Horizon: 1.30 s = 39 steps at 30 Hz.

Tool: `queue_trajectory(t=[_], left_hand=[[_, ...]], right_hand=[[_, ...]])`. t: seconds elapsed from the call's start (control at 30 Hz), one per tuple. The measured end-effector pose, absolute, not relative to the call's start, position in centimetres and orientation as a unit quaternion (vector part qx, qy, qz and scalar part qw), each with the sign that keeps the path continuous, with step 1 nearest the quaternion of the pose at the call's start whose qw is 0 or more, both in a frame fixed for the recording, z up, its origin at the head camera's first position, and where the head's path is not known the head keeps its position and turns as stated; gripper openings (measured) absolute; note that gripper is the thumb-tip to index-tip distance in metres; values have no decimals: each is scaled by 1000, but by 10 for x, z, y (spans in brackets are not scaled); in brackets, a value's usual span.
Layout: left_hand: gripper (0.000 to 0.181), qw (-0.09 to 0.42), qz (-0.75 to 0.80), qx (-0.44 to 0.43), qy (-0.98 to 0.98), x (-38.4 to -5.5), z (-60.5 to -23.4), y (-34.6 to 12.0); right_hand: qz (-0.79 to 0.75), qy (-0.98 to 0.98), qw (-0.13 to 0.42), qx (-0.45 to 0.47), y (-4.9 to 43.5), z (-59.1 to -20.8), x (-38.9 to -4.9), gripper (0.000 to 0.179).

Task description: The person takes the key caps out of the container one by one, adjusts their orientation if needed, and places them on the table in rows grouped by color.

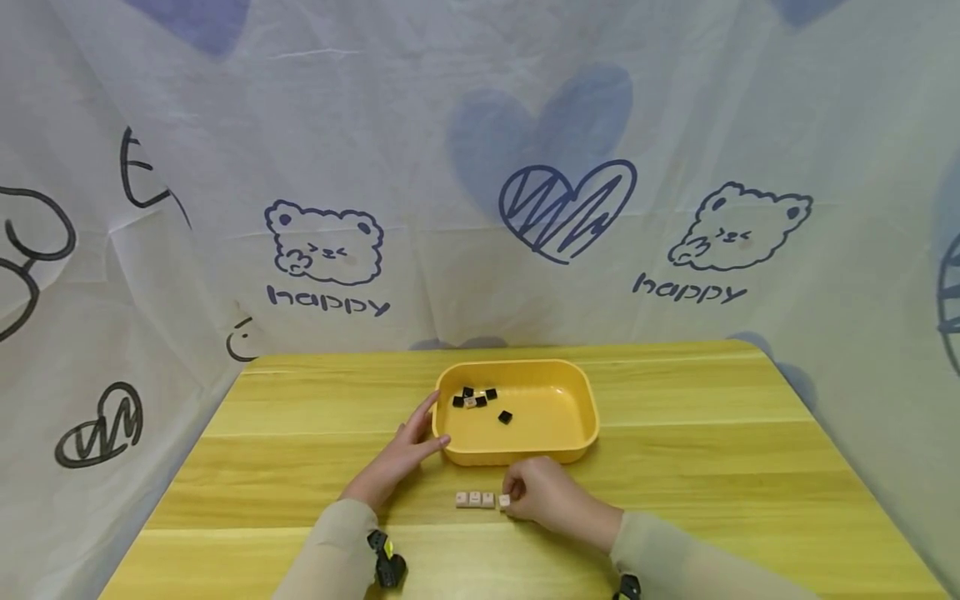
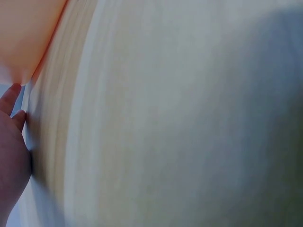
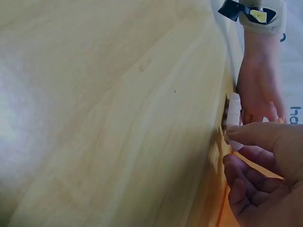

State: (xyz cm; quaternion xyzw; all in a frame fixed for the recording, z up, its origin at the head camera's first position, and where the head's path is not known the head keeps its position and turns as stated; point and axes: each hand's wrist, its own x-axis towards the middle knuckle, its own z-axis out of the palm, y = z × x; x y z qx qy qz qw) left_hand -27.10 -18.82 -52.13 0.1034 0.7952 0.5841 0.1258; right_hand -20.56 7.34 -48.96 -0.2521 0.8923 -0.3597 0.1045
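My right hand (image 1: 551,498) pinches a beige keycap (image 1: 505,502) between thumb and fingertips at the right end of a short row of beige keycaps (image 1: 475,499) on the table. In the right wrist view, the thumb of the right hand (image 3: 265,175) presses against that pale keycap (image 3: 235,144), close beside the row. My left hand (image 1: 397,460) rests at the left front corner of a yellow plastic tray (image 1: 517,457), thumb and fingers extended against its side. Inside the tray lie several black keycaps (image 1: 506,417) and a beige keycap (image 1: 470,402), mostly toward the left.
The yellow wood-grain table (image 1: 712,467) extends on both sides of the tray. Behind it hangs a white cloth (image 1: 450,275) printed with hearts, bears and lettering. Black devices (image 1: 388,567) are strapped on both wrists over light sleeves.
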Motion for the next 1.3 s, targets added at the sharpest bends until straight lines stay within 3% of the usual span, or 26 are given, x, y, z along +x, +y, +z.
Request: queue_trajectory(t=[1.3], left_hand=[[78,131,582,106,796,-268,-517,-188]], right_hand=[[-326,907,87,-250,69,-501,-211,16]])
